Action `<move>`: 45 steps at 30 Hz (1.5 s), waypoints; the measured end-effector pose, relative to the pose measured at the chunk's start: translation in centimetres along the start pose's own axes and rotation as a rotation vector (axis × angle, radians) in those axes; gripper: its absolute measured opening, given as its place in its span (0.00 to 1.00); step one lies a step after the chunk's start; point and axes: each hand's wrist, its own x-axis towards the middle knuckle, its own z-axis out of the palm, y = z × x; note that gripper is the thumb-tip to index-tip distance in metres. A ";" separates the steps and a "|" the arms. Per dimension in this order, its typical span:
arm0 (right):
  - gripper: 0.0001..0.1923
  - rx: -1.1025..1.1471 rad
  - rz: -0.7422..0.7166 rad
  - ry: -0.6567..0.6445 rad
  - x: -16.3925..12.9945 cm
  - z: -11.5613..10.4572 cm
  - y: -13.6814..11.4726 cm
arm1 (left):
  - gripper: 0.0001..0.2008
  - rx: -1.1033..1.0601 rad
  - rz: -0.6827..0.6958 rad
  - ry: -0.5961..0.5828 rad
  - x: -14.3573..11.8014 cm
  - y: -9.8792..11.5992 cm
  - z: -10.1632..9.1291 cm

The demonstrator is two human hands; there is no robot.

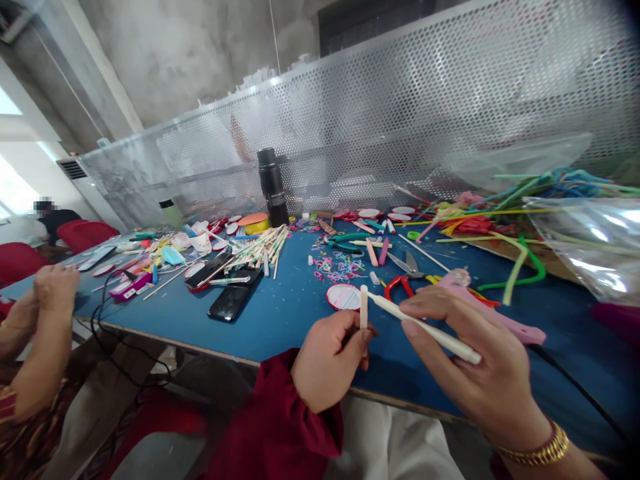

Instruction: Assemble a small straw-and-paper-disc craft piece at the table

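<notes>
My left hand [330, 357] is closed around a short pale stick [364, 313] with a rounded whitish top, held upright above the table's front edge. My right hand [480, 360] grips a slim cream-coloured pen-like tool [430, 328], its tip close to the top of the stick; whether they touch I cannot tell. Behind the stick lies a round white disc with a red rim [343, 297]. Red-handled pliers [399, 288] lie just beyond my right hand, and a pink glue gun [493, 313] with a black cord is partly hidden by that hand.
A dark phone [235, 297] lies left of my hands, near a pile of thin sticks [260, 248]. A black bottle [273, 190] stands against the perforated metal screen [390, 127]. Coloured pipe cleaners [555, 183] heap at right. Another person's hands [55, 290] rest at far left.
</notes>
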 end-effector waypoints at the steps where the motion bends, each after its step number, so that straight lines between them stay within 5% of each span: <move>1: 0.08 0.000 0.010 0.004 0.0 0.0 0.0 | 0.13 0.000 -0.002 0.001 0.0 0.0 0.0; 45: 0.10 -0.012 0.000 0.010 0.0 0.1 0.1 | 0.11 0.005 0.015 0.009 -0.1 -0.3 0.1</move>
